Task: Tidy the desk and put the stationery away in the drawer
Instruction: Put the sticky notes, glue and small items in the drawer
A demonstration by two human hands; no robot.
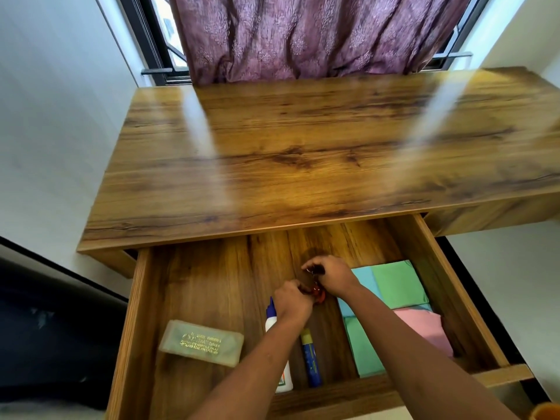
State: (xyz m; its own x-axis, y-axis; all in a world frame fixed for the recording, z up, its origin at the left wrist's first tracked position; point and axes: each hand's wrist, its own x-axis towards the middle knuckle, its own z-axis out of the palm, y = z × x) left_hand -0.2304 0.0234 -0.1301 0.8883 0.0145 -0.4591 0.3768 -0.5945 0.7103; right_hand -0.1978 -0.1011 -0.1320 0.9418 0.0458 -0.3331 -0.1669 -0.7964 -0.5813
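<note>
A dark surface (pixel 45 322) fills the lower left corner, beside the white wall (pixel 51 122). The wooden bench (pixel 303 153) stands under a purple curtain (pixel 303 34), its glossy top bare of loose things. Below its front edge the drawer (pixel 133 328) is pulled wide open.

Inside the drawer, farthest left, a pale rectangular case (pixel 201 341) with gold print lies flat on the drawer floor. Just right of it a white glue bottle (pixel 280 359) with a blue cap lies lengthwise, partly hidden under the left forearm. Next to that lies a blue marker (pixel 312 359) with a yellow end, parallel to the bottle and near it.

The left hand (pixel 292 300) is low in the middle of the drawer, its grip curled closed on a small red clip-like object (pixel 318 294); the object is blurred, so its exact kind cannot be told. The right hand (pixel 331 275) is just beside and slightly farther in, its grip pinched closed on small dark clips (pixel 315 271), also too small to make out clearly. The two hands are nearly touching over the drawer floor.

At the right side of the drawer lies a spread of coloured paper pads (pixel 397 286): light blue and green toward the back, pink and green nearer the front, overlapping one another and reaching close to the drawer's right wall. An orange object (pixel 545 412) shows at the bottom right corner.
</note>
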